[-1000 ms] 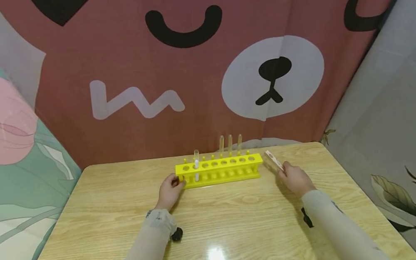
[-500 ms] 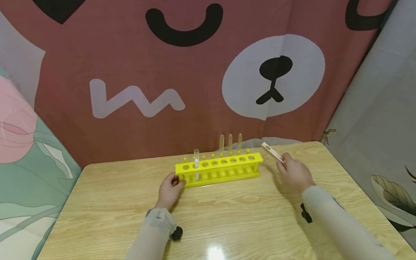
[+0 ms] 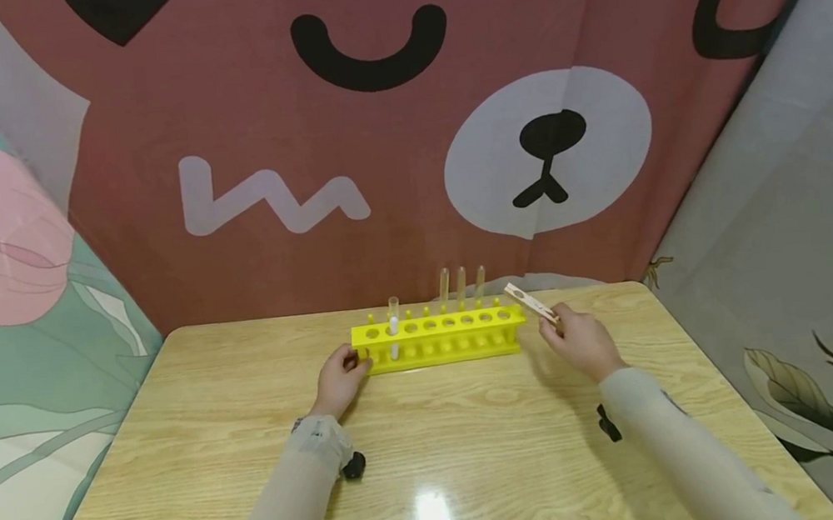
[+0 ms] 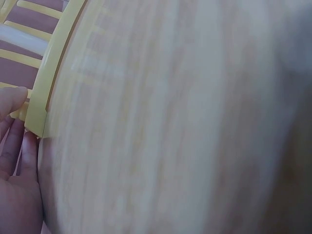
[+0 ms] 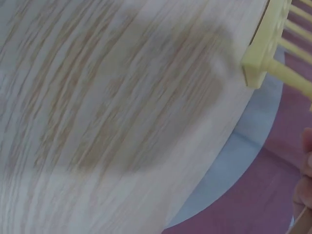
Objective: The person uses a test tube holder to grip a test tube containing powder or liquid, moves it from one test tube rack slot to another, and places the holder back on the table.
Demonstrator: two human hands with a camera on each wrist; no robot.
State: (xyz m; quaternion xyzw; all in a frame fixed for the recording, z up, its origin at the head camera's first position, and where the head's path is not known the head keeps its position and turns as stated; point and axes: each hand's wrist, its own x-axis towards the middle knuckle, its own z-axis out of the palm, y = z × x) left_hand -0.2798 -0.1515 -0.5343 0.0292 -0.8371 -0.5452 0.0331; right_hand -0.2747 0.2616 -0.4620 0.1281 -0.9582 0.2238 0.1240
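A yellow test tube rack point(image 3: 439, 336) stands on the table near its back edge. At its left end my left hand point(image 3: 338, 382) grips the rack; the left wrist view has the thumb point(image 4: 12, 100) on one side of the frame and fingers on the other. One upright test tube point(image 3: 393, 306) with something white inside sits in the second hole from the left. Several clear tubes, such as this glass tube point(image 3: 445, 284), stand upside down on the rear pegs. My right hand point(image 3: 585, 344) holds a wooden test tube clamp point(image 3: 531, 302), its tip beside the rack's right end.
The wooden table point(image 3: 471, 439) has a back edge close behind the rack. A brown printed cloth point(image 3: 275, 282) hangs behind it, with patterned cloths on both sides. A black wrist device point(image 3: 354, 466) sits under the left sleeve.
My right hand has moved left and slightly up, bringing the clamp's tip from right of the rack to over its right end. My left hand stays on the rack.
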